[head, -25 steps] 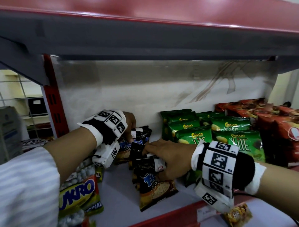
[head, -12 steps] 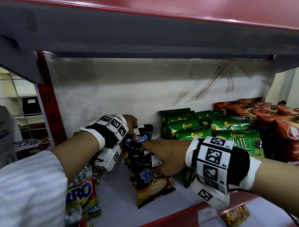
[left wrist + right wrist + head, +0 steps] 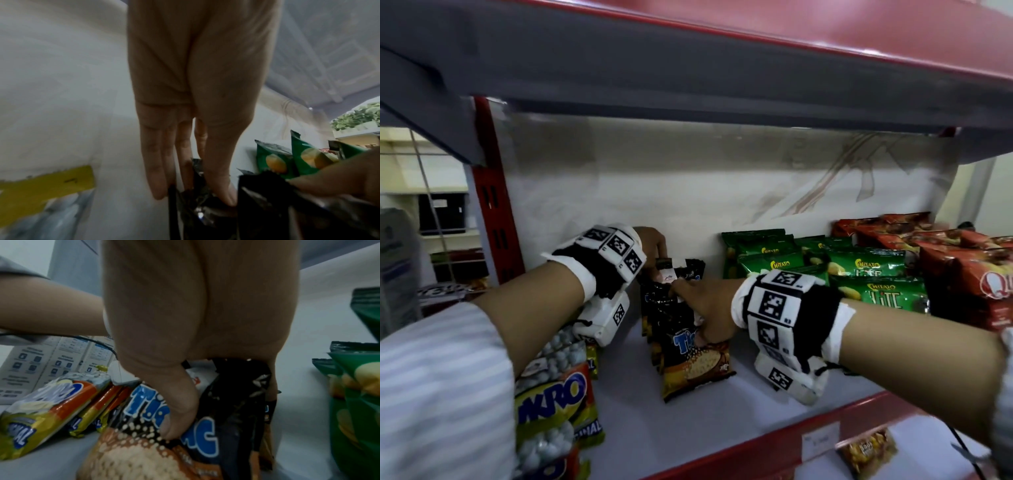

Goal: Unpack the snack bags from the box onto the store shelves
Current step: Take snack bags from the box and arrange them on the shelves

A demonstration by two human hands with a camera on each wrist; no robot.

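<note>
A: Biggest worry first: the white metal shelf board with its red front lip (image 3: 722,425). It looks smooth, so I'd guess the row of glossy black-and-orange foil snack bags (image 3: 688,346) could slide or topple toward that lip once let go.

B: Where is the row?

A: On the board's left half, leaning back, between the yellow-and-orange peanut packs (image 3: 558,397) at the board's left end and the crinkly green crisp bags (image 3: 873,274) toward its right.

B: And the hands?

A: The right hand (image 3: 709,305) grips the front bag, thumb pressed into its puffy face. The left hand (image 3: 193,146) pinches a rear bag's crimped top seam with nearly straight fingers. Squeezing hard might crush the contents or burst a seam.
</note>
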